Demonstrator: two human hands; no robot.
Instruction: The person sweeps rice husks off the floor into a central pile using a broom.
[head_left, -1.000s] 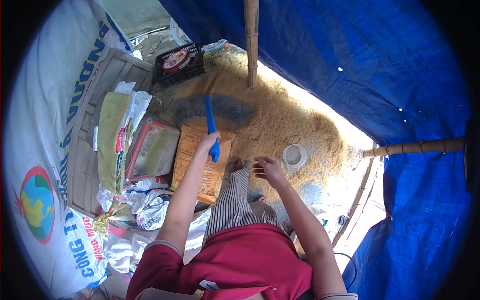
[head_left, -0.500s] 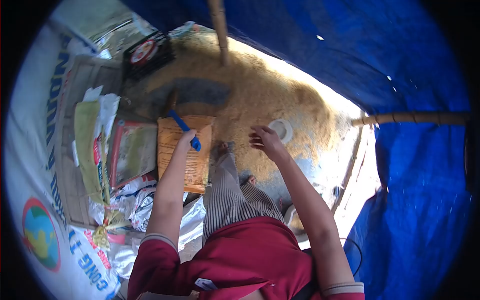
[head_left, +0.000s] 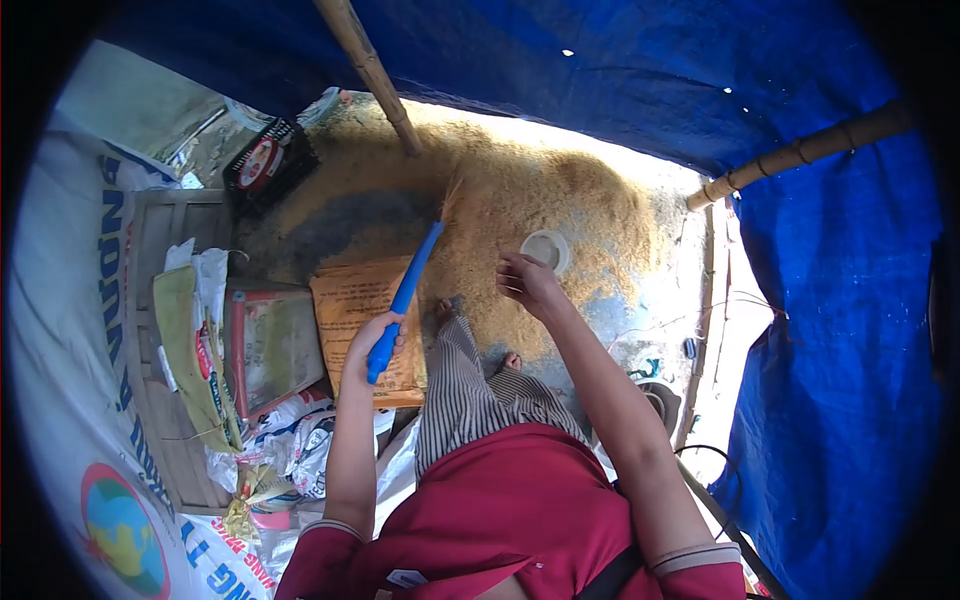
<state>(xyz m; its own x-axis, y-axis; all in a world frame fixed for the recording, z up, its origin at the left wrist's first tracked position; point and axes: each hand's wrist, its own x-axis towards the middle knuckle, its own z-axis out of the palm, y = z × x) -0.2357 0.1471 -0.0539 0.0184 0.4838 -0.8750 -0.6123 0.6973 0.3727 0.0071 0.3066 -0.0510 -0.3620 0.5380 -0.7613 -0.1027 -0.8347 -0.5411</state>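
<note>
My left hand [head_left: 376, 338] is closed around the blue handle of a small broom [head_left: 407, 288]. Thin straw-like bristles show at the broom's far end, pointing up and away over the floor. My right hand [head_left: 530, 282] hangs in the air with its fingers apart and loosely bent, holding nothing. Just beyond it on the floor is a round white plastic tub [head_left: 565, 254]; whether the hand touches it is hard to tell from above. Golden grain or husk [head_left: 500, 175] lies spread over the floor around the tub.
An orange printed sack [head_left: 350, 300] lies by my left leg, beside a red-edged panel [head_left: 275, 345] and folded sacks [head_left: 185, 335]. A black crate [head_left: 275, 165] stands far left. Bamboo poles [head_left: 370, 75] and a blue tarp [head_left: 830, 320] bound the space.
The broom has swung in my left hand from pointing up-left to pointing up-right, its bristle end now over the grain. My right hand stays nearly in place. The camera view has shifted and tilted.
</note>
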